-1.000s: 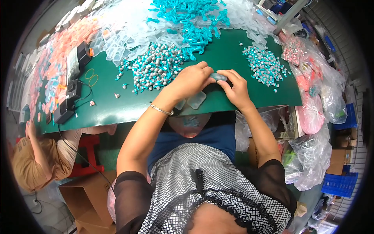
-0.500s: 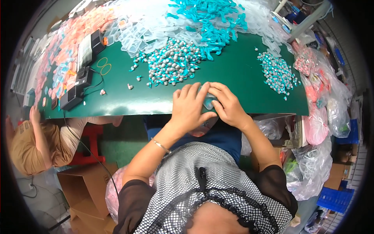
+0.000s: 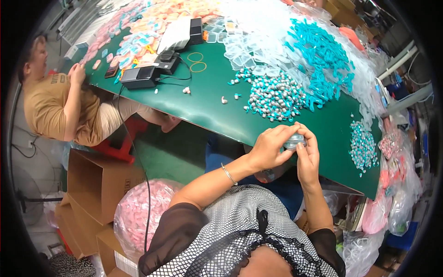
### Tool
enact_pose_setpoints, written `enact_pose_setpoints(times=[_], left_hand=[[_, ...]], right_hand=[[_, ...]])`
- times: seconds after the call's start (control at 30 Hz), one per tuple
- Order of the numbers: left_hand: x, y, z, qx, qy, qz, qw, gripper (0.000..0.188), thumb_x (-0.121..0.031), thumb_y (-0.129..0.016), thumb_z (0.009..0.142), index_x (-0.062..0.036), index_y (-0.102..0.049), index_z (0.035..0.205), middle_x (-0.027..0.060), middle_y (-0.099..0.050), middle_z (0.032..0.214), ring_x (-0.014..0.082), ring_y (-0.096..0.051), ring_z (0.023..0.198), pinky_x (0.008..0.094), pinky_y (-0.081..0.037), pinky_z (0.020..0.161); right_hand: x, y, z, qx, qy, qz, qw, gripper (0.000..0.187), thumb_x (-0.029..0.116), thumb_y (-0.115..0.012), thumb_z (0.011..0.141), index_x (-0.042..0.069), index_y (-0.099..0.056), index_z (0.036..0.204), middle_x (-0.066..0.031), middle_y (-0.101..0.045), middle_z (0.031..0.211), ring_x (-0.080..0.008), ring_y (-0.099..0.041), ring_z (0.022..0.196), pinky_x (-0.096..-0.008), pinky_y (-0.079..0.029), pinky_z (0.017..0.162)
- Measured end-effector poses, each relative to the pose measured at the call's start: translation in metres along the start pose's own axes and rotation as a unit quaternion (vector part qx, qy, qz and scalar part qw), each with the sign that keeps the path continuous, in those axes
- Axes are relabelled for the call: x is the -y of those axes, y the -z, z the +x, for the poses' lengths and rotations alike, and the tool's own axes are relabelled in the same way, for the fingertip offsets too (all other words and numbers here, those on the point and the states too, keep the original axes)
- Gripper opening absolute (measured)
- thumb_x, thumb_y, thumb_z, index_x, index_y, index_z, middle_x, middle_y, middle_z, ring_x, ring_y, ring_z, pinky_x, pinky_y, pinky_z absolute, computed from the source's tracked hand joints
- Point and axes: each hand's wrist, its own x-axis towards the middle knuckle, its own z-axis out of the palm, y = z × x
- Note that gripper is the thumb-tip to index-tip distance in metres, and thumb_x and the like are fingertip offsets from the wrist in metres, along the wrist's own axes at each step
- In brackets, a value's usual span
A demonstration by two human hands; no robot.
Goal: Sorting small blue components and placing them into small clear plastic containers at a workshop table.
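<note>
A small clear plastic case [image 3: 291,144] with a blue-green tint is held at the near edge of the green table. My left hand [image 3: 271,147] wraps it from the left, with its thumb along the lower side. From the right, my right hand [image 3: 308,157] grips the same case, thumb pressed on its near face and fingers over the top. The fingers hide much of the case, and its contents cannot be made out. Just beyond the hands lies a heap of small grey-and-teal pieces [image 3: 276,98].
Teal strap-like pieces [image 3: 323,60] and clear plastic cases [image 3: 240,53] are piled farther back. A second small heap [image 3: 363,147] lies right. Black boxes [image 3: 138,77] with a cable stand left, near a seated person [image 3: 60,108]. A cardboard box [image 3: 99,180] and bagged pink pieces [image 3: 145,212] are below.
The view has swung left, so the table and heaps appear farther right and tilted. My hands, flatter over the case before, now close around its sides with the case showing between them.
</note>
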Motion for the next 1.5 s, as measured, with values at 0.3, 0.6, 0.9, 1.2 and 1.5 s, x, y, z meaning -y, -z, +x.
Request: enact_pose_setpoints(times=[0.3, 0.6, 0.9, 1.2, 1.5], left_hand=[[0.041, 0.191, 0.069, -0.236, 0.106, -0.040, 0.965, 0.034, -0.017, -0.072, 0.083, -0.0014, -0.064, 0.112, 0.0087, -0.065, 0.103, 0.0166, -0.062, 0.092, 0.0325, -0.051, 0.083], [0.243, 0.535, 0.112, -0.420, 0.363, -0.115, 0.824, 0.044, -0.016, -0.074, 0.076, -0.0023, -0.062, 0.116, 0.0084, -0.065, 0.107, 0.0239, -0.063, 0.090, 0.0374, -0.049, 0.069], [0.250, 0.520, 0.134, -0.514, 0.347, -0.141, 0.772, 0.067, -0.033, -0.073, 0.081, 0.0002, -0.051, 0.135, 0.0141, -0.048, 0.140, 0.0321, -0.050, 0.124, 0.0450, -0.039, 0.105], [0.160, 0.316, 0.112, -0.258, 0.171, -0.037, 0.950, 0.031, -0.014, -0.065, 0.092, -0.0011, -0.064, 0.120, 0.0055, -0.066, 0.112, 0.0134, -0.060, 0.101, 0.0292, -0.048, 0.087], [0.039, 0.083, 0.047, 0.031, -0.023, 0.153, 0.987, 0.019, -0.002, -0.069, 0.079, -0.0067, -0.069, 0.098, 0.0100, -0.065, 0.097, 0.0248, -0.061, 0.093, 0.0344, -0.047, 0.078]], right_hand=[[-0.005, 0.033, -0.004, -0.082, 0.103, -0.375, 0.918, 0.039, -0.001, -0.058, 0.084, 0.002, -0.055, 0.123, -0.0147, -0.053, 0.132, -0.0261, -0.053, 0.119, -0.0348, -0.045, 0.093], [-0.017, 0.024, 0.010, -0.071, 0.147, -0.438, 0.884, 0.016, -0.004, -0.063, 0.076, 0.003, -0.066, 0.089, -0.0109, -0.066, 0.097, -0.0298, -0.062, 0.095, -0.0393, -0.050, 0.083], [-0.015, 0.028, 0.003, -0.083, 0.131, -0.454, 0.878, 0.016, -0.005, -0.063, 0.075, 0.004, -0.066, 0.088, -0.0100, -0.066, 0.096, -0.0279, -0.062, 0.093, -0.0378, -0.051, 0.082], [-0.019, 0.067, 0.131, -0.125, 0.207, -0.589, 0.771, 0.013, 0.013, -0.071, 0.080, 0.013, -0.070, 0.093, -0.0040, -0.063, 0.093, -0.0244, -0.057, 0.099, -0.0428, -0.040, 0.085], [-0.012, 0.080, 0.145, -0.075, 0.200, -0.514, 0.831, 0.009, 0.015, -0.070, 0.081, 0.014, -0.071, 0.090, -0.0040, -0.066, 0.096, -0.0235, -0.060, 0.097, -0.0420, -0.039, 0.088]])
